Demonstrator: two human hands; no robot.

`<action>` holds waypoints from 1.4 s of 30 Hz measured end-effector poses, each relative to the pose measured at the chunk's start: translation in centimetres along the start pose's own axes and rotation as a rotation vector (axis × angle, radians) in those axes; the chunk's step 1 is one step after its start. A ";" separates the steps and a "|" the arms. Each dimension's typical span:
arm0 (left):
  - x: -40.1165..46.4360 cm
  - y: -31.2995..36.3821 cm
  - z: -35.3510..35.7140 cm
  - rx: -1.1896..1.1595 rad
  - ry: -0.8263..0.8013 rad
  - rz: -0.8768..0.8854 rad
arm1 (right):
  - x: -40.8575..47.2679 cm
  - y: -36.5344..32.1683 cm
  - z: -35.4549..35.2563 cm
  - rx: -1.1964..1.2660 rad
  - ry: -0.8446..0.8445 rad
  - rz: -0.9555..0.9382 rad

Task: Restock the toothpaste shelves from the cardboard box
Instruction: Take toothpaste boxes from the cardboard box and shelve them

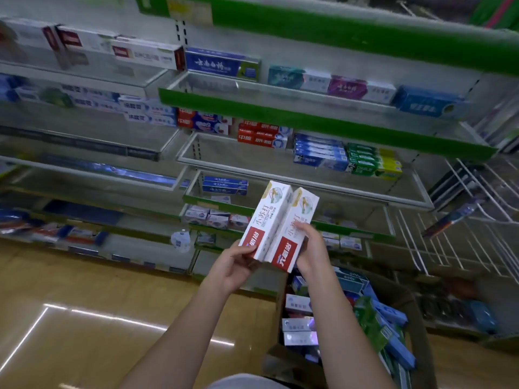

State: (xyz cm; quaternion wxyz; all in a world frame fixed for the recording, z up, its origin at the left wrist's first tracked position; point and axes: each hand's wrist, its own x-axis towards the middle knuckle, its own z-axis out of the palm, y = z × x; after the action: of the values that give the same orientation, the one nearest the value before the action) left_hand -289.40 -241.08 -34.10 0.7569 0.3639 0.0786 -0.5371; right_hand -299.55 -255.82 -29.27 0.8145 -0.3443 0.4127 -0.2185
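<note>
Midway: two white-and-red toothpaste cartons [278,226] gripped by left hand [237,262] and right hand [310,248], glass shelves [309,183] half bare, brown cardboard box [415,318] well stocked.

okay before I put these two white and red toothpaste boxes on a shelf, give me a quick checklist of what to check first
1. Left hand grips left toothpaste box: ok.
2. Right hand grips right toothpaste box: ok.
3. Boxes side by side, print facing you: ok.
4. Free space on the glass shelf ahead: ok.
5. Matching brand already shelved somewhere: cannot tell, blurred.
6. Cardboard box still holds stock: ok.
</note>
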 end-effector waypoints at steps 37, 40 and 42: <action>-10.1 13.4 -5.4 0.391 0.166 0.463 | -7.1 7.8 18.9 -0.402 -0.098 -0.364; -11.3 14.8 -6.2 0.399 0.218 0.514 | -7.2 8.6 21.0 -0.422 -0.154 -0.345; -12.1 15.7 -6.7 0.387 0.242 0.537 | -7.2 9.1 22.3 -0.413 -0.189 -0.333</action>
State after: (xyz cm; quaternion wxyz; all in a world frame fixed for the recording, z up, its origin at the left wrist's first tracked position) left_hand -278.92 -225.20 -25.45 0.7733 0.5693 -0.0338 -0.2769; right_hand -284.62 -236.67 -22.81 0.7148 -0.5851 0.3082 -0.2275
